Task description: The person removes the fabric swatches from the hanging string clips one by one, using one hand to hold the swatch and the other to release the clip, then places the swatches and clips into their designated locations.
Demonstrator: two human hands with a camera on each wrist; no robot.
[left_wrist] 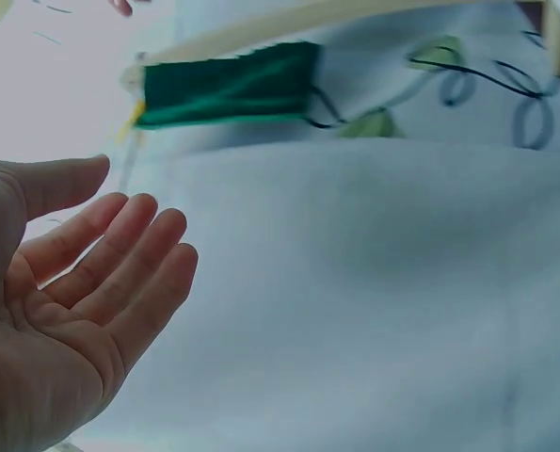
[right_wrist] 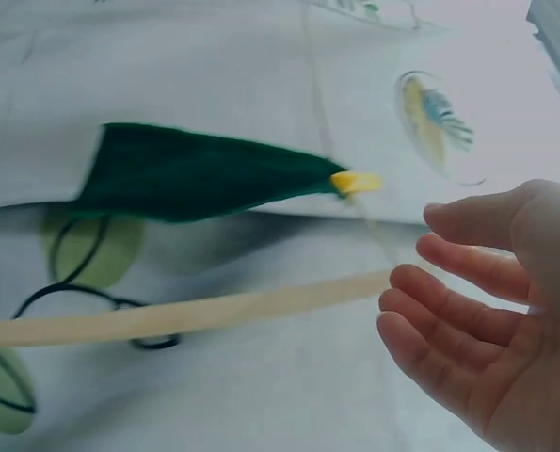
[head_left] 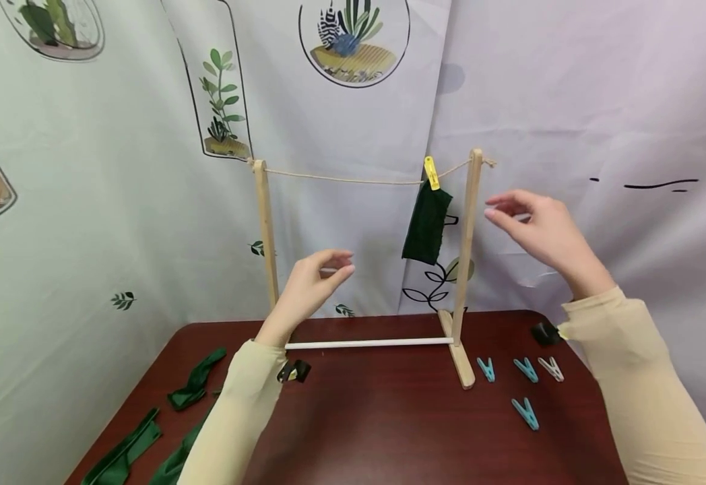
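Note:
A green cloth [head_left: 427,225] hangs from the string [head_left: 347,180] near the right post, held by one yellow clothespin [head_left: 431,173]. My left hand [head_left: 313,283] is raised in front of the rack, below the string and left of the cloth; its fingers are relaxed and hold nothing. My right hand [head_left: 537,225] is in the air to the right of the right post [head_left: 468,249], with loosely bent fingers and nothing between them. In the right wrist view the yellow clothespin [right_wrist: 357,182] grips one corner of the cloth [right_wrist: 204,174]; the hand does not touch it.
Several green cloths [head_left: 129,448] lie at the table's left, partly behind my left sleeve. On the right are blue clothespins [head_left: 525,413] and a white clothespin [head_left: 551,368]. A white rod [head_left: 368,343] joins the rack's lower ends. A printed curtain [head_left: 341,121] hangs behind the table [head_left: 389,417].

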